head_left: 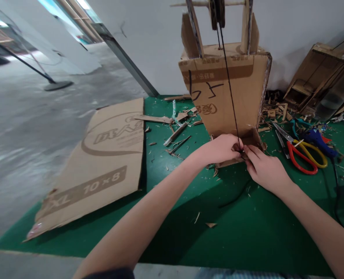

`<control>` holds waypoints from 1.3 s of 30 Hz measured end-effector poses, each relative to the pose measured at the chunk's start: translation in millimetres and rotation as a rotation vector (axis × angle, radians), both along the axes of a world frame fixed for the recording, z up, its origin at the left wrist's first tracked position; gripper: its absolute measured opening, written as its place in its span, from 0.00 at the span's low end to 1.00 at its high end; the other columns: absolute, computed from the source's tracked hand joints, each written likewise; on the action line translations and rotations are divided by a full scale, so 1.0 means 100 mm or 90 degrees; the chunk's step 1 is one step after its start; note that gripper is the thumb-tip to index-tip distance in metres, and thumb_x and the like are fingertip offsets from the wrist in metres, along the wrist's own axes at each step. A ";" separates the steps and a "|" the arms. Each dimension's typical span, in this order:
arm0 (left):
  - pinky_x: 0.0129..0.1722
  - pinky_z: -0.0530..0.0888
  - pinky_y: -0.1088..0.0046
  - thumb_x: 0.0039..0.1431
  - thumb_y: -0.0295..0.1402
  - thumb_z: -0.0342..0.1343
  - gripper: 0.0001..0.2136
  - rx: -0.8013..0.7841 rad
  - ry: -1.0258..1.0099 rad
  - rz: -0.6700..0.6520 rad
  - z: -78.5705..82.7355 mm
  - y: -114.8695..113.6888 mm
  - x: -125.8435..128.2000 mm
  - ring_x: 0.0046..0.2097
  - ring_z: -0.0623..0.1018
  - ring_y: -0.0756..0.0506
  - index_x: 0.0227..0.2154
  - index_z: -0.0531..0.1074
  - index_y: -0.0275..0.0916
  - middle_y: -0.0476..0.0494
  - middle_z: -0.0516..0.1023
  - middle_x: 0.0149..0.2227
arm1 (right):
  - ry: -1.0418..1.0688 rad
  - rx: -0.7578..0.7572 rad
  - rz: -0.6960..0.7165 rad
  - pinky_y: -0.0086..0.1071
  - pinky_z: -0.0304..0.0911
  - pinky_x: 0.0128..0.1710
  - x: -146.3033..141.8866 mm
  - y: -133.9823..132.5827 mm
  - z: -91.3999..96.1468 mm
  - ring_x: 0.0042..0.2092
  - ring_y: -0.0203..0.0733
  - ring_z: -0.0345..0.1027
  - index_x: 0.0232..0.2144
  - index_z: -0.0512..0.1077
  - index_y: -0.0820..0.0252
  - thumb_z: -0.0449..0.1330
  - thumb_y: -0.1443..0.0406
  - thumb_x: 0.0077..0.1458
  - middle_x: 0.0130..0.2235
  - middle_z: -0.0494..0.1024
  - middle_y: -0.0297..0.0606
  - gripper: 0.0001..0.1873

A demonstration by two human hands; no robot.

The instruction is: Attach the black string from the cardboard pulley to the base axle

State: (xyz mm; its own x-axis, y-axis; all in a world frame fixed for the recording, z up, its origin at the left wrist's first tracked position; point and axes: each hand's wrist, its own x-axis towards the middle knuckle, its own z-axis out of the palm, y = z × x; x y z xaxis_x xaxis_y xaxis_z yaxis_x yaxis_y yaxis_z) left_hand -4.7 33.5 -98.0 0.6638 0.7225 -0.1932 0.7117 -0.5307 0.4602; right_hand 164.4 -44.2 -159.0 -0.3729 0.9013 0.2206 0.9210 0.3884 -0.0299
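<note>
While the left hand and right hand pinch it, a thin black cord rises near-upright above the fingers, leaning slightly left.

From our head we look forward and down, near over our hands, taking in the tabletop around them, the wall beyond them and the floor off to their left.

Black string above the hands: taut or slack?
Taut: the black string runs nearly straight from the cardboard wheel down to the fingers.
</note>
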 end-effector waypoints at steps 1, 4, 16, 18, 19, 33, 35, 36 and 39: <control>0.31 0.69 0.75 0.52 0.31 0.52 0.10 -0.013 0.003 -0.006 0.01 0.01 -0.01 0.35 0.78 0.47 0.35 0.76 0.38 0.47 0.81 0.33 | -0.001 -0.001 0.001 0.32 0.63 0.25 0.00 0.00 0.00 0.38 0.42 0.74 0.61 0.61 0.62 0.43 0.62 0.64 0.61 0.67 0.45 0.26; 0.34 0.70 0.75 0.52 0.30 0.51 0.12 -0.053 -0.006 -0.024 0.03 0.04 -0.04 0.36 0.78 0.48 0.37 0.77 0.39 0.48 0.81 0.34 | -0.008 0.001 -0.002 0.32 0.62 0.25 -0.01 0.00 0.01 0.37 0.41 0.74 0.61 0.61 0.61 0.43 0.62 0.63 0.60 0.67 0.45 0.26; 0.41 0.72 0.74 0.55 0.30 0.49 0.13 -0.057 -0.031 0.006 -0.02 0.11 -0.05 0.38 0.78 0.48 0.37 0.78 0.39 0.47 0.80 0.37 | -0.095 0.037 0.042 0.30 0.56 0.22 0.04 -0.05 0.03 0.29 0.36 0.71 0.63 0.56 0.39 0.45 0.63 0.62 0.60 0.66 0.40 0.28; 0.41 0.71 0.74 0.56 0.29 0.49 0.12 -0.038 -0.041 0.014 -0.03 0.09 -0.04 0.39 0.77 0.48 0.37 0.77 0.39 0.47 0.80 0.38 | -0.099 0.041 0.049 0.29 0.56 0.23 0.05 -0.05 0.02 0.29 0.35 0.70 0.64 0.54 0.39 0.46 0.64 0.62 0.61 0.65 0.40 0.29; 0.42 0.71 0.74 0.56 0.29 0.48 0.12 -0.030 -0.046 0.018 -0.04 0.08 -0.03 0.40 0.77 0.48 0.38 0.77 0.39 0.47 0.80 0.39 | -0.101 0.043 0.050 0.29 0.55 0.23 0.06 -0.04 0.02 0.29 0.35 0.70 0.64 0.54 0.40 0.46 0.64 0.62 0.61 0.65 0.41 0.29; 0.41 0.68 0.71 0.61 0.28 0.42 0.09 0.028 -0.076 0.064 -0.06 -0.03 0.01 0.37 0.73 0.48 0.37 0.68 0.38 0.46 0.76 0.37 | -0.096 0.044 0.058 0.30 0.55 0.23 0.07 -0.05 0.02 0.29 0.35 0.70 0.60 0.62 0.42 0.46 0.62 0.62 0.62 0.64 0.40 0.25; 0.38 0.68 0.71 0.61 0.30 0.44 0.09 0.018 -0.079 0.071 -0.05 -0.03 -0.02 0.35 0.73 0.48 0.38 0.68 0.39 0.46 0.76 0.36 | -0.102 0.028 0.055 0.30 0.56 0.23 0.06 -0.05 0.03 0.29 0.35 0.70 0.57 0.66 0.43 0.47 0.63 0.61 0.63 0.63 0.39 0.24; 0.36 0.68 0.72 0.61 0.30 0.44 0.08 0.007 -0.081 0.070 -0.05 -0.02 -0.03 0.34 0.73 0.48 0.38 0.68 0.39 0.46 0.76 0.35 | -0.106 0.018 0.052 0.30 0.57 0.23 0.06 -0.05 0.04 0.29 0.34 0.70 0.55 0.68 0.44 0.47 0.63 0.61 0.63 0.63 0.39 0.23; 0.31 0.67 0.73 0.59 0.32 0.47 0.08 -0.047 -0.080 0.061 0.01 -0.02 -0.06 0.32 0.73 0.49 0.39 0.68 0.40 0.47 0.76 0.33 | -0.116 -0.009 0.044 0.31 0.58 0.24 0.06 -0.06 0.06 0.28 0.34 0.70 0.50 0.73 0.47 0.47 0.63 0.60 0.64 0.61 0.39 0.21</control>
State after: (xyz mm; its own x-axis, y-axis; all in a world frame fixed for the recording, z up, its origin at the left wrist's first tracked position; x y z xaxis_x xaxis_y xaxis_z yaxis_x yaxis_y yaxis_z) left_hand -10.6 31.4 -96.8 0.6147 0.7705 -0.1687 0.6922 -0.4245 0.5836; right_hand 170.9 -49.8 -153.1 -0.4669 0.8745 0.1313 0.8827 0.4519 0.1294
